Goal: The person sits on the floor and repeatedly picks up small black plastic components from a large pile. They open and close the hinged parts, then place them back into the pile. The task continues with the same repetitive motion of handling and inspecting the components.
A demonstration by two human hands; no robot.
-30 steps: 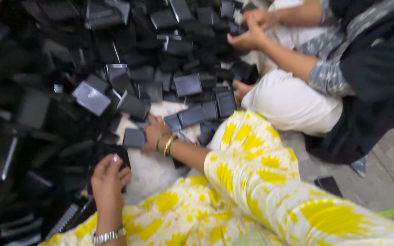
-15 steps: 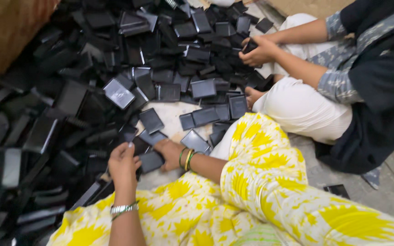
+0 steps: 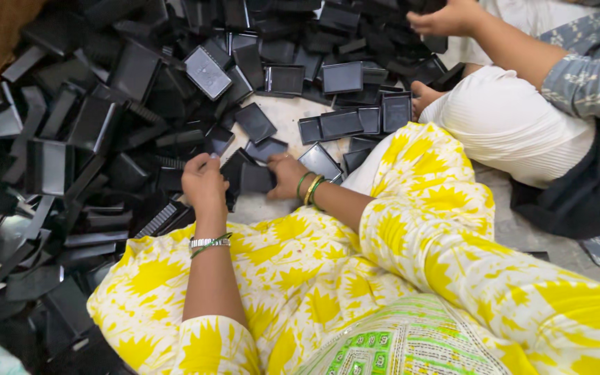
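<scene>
Step in hand, likely: gathering black trays. Both hands pinch small stack of trays [image 3: 253,177] on floor. Left hand [image 3: 205,182] grip closed at stack's 9 o'clock; right hand [image 3: 287,175] at 3 o'clock. Tray heap [image 3: 105,118] at 10 o'clock. Next move calls for squaring stack, firm hold.

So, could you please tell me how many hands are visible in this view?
3. The person's left hand and right hand rest on black plastic trays at centre; a co-worker's hand reaches into the pile at top right. Other hands may be out of frame.
</scene>
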